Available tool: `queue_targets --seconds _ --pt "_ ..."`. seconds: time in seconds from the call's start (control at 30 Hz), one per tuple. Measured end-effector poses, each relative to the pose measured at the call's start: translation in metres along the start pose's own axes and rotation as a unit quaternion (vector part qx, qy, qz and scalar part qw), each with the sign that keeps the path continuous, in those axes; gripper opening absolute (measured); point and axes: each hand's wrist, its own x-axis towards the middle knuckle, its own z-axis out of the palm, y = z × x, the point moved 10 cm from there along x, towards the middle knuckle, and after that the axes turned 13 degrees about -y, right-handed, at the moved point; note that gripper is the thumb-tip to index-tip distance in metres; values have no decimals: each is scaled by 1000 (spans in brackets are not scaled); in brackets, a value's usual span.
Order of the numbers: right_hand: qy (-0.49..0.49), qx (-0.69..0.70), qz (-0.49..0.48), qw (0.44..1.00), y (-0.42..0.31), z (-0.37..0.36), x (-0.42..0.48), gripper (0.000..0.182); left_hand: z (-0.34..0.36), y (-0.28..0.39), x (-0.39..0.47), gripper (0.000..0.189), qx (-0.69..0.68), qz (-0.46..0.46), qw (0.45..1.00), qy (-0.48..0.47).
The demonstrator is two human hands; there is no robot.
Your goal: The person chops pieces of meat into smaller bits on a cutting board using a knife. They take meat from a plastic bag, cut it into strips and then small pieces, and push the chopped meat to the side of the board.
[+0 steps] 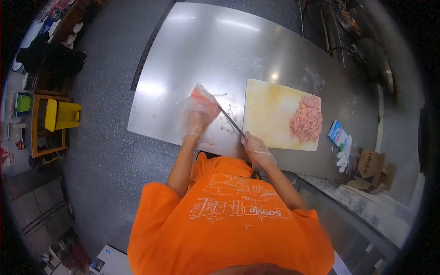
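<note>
My left hand (198,122), in a clear plastic glove, holds a clear plastic bag (206,92) with something reddish-pink in it over the steel table (220,44). My right hand (255,147), also gloved, grips a long dark knife or similar tool (232,119). Its far end meets the bag's right side; whether it goes inside, I cannot tell. Just right of the tool lies a white cutting board (266,110) with yellowish stains. A heap of chopped pale pink raw meat (307,118) rests on the board's right part.
Right of the board lie a blue-and-white packet (338,133) and white plastic material (343,158). An opened cardboard box (370,165) stands near the table's right corner. A yellow bin (62,115) is far left, across the grey floor. Equipment lines the upper right.
</note>
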Motion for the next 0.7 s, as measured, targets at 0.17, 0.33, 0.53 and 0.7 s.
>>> queue_targets --seconds 0.17,0.33,0.53,0.7 --pt "9 30 50 998 4 8 -4 28 -54 -16 -64 20 -246 46 968 16" --pt "48 85 41 994 8 0 -20 32 -116 35 -81 19 -351 76 933 29" --pt "54 166 148 974 36 -15 -43 38 -67 23 -3 29 -214 144 965 35" --pt "137 178 159 962 89 -12 -55 35 -54 12 1 25 -165 3 986 7"
